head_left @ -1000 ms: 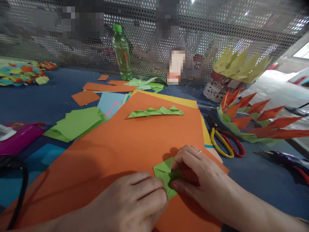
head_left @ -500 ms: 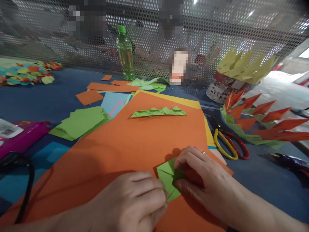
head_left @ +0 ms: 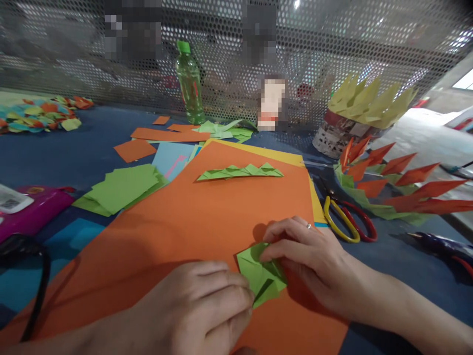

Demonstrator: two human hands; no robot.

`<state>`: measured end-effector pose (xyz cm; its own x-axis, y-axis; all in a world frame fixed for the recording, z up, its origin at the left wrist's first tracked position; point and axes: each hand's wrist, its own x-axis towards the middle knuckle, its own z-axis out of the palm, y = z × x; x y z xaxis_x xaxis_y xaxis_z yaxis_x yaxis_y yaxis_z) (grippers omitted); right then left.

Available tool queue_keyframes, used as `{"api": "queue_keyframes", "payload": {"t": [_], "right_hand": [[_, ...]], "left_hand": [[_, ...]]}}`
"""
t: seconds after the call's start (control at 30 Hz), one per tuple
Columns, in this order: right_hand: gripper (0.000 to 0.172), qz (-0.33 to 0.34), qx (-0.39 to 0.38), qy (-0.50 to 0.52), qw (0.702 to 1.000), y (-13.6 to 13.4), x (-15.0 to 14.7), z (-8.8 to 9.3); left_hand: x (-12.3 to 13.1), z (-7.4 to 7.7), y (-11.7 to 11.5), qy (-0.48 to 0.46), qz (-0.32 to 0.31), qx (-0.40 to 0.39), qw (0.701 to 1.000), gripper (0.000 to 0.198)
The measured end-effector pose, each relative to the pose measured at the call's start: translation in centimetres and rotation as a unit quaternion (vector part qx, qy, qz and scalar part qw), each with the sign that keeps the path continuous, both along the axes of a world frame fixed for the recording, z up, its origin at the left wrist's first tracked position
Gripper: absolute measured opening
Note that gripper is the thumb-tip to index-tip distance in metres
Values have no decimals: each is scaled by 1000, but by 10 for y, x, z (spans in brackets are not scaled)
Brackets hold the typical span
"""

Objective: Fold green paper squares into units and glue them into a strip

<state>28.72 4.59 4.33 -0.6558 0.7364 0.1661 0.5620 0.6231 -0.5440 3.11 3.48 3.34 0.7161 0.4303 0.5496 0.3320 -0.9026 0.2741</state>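
Observation:
A green square of paper (head_left: pixel 260 273) with crease lines and partly raised folds lies on a large orange sheet (head_left: pixel 177 227). My left hand (head_left: pixel 207 305) is closed at the paper's left edge, its fingertips curled out of sight against it. On the paper's upper right side, my right hand (head_left: pixel 306 256) has its index finger on a fold, and its thumb is mostly hidden behind the fingers. Farther up the orange sheet lies a folded green zigzag strip (head_left: pixel 242 171), which neither hand touches.
Stacked green squares (head_left: pixel 123 187) lie on the left, near a magenta device (head_left: pixel 40 209) with a black cable. Scissors (head_left: pixel 349 219), an orange-pointed paper crown (head_left: pixel 406 182) and a dark pen-like tool (head_left: pixel 439 246) are on the right. A green bottle (head_left: pixel 190 84) stands against the perforated metal screen (head_left: pixel 229 44).
My right hand has shifted up slightly, and its fingers have drawn closer together over the paper. The paper's right part, covered before, now shows with raised folds. My left hand is nearly unchanged.

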Motion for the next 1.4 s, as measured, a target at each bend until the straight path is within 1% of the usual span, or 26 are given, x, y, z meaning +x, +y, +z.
{"api": "queue_keyframes", "payload": {"t": [0.07,0.17,0.27,0.37,0.43,0.5,0.57,0.63,0.7,0.77,0.87,1.0,1.1,1.17,1.2,1.23,1.3,1.4], "right_hand": [[35,-7,3,14,1000,-1,-1,-1],[32,-8,4,35,999,-4,-2,6],[29,17,-29,29,999,-9,-5,17],[23,39,-64,16,997,-12,-8,23],[26,39,-71,19,997,-12,-8,24],[31,33,-58,27,997,-10,-5,22],[41,23,-30,24,999,-7,-1,19],[53,10,-2,0,1000,-5,2,14],[58,0,14,-27,1000,-3,5,9],[53,-7,19,-40,999,-2,6,5],[38,-17,17,-41,999,-2,4,1],[21,-16,17,-29,999,-3,2,2],[15,-8,11,-21,1000,-4,-1,5],[12,-2,11,-21,1000,-7,-4,6],[10,2,13,-19,1000,-8,-5,7],[9,5,15,-16,1000,-10,-6,7],[8,10,13,-8,1000,-13,-9,6],[8,4,14,2,1000,-15,-12,3]], "left_hand": [[1,1,-1,3,5,-2,1000,40],[0,2,-2,17,17,-7,1000,37],[-2,1,-2,19,11,3,1000,36],[-3,-1,-3,15,11,11,1000,37],[-3,-1,-4,18,13,9,1000,38],[-3,-1,-4,18,11,9,1000,38],[-2,0,-3,18,14,13,1000,38],[-2,0,-3,19,19,18,999,37],[-2,0,-3,14,14,22,1000,36],[-2,0,-3,14,11,21,1000,35],[-1,1,-4,21,10,24,999,35],[0,1,-2,14,0,37,999,30],[2,1,4,4,3,63,998,27],[1,3,8,25,-6,97,995,37],[1,4,10,30,0,105,994,44],[0,6,11,57,25,91,994,44],[-1,10,11,59,36,91,993,46],[0,14,8,70,6,77,995,45]]}}
